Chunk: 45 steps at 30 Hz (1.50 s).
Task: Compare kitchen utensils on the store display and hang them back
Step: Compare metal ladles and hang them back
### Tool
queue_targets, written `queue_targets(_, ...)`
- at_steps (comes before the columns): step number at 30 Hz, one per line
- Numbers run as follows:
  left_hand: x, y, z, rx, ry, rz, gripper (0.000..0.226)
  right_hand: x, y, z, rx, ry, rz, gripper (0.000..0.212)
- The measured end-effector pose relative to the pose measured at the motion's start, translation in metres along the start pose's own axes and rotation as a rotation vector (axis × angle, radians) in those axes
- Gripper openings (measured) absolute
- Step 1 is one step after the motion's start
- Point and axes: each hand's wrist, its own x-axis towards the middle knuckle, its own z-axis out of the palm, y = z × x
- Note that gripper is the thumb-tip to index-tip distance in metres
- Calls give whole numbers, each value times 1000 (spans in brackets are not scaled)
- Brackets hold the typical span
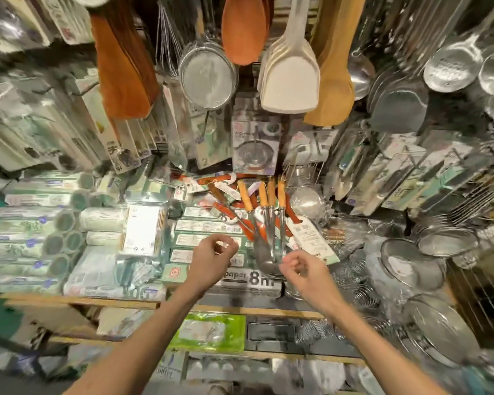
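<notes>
Several steel ladles with yellow wooden handles [270, 208] lie in a bunch on the display shelf, bowls toward me. My left hand [211, 259] hovers just left of the ladle bowls [264, 262], fingers loosely curled, and I see nothing in it. To the right of the bowls my right hand [301, 270] hovers, also loosely curled and holding nothing. Above hang a round mesh strainer [208, 74], white spatulas [290, 79], orange wooden spatulas [124, 69] and a tan wooden spatula [332, 72].
Boxed foil and paper rolls [206, 240] fill the shelf under my hands, with rolled packs [40, 240] to the left. Steel skimmers [451, 65] and turners [398, 108] hang at the right. Mesh sieves [411, 260] are stacked low on the right. A wooden shelf edge [80, 300] runs below.
</notes>
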Motion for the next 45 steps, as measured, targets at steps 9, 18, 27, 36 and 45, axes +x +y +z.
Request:
queue_targets(9,100,-8,35,-72,21,-67,40,97,-4,16,-135,140,47,12)
queue_targets(18,152,-5,67,223,17,-136,69,179,42,-3,-63,133,290,26)
queue_targets(27,186,6,104,540,52,-215,81,219,57,10,66,109,341,80)
queue_targets(36,191,1,104,360,76,-98,56,233,61,25,-147,108,274,75)
queue_targets(45,184,-3,70,-143,267,-15,75,222,58,19,-178,97,236,84)
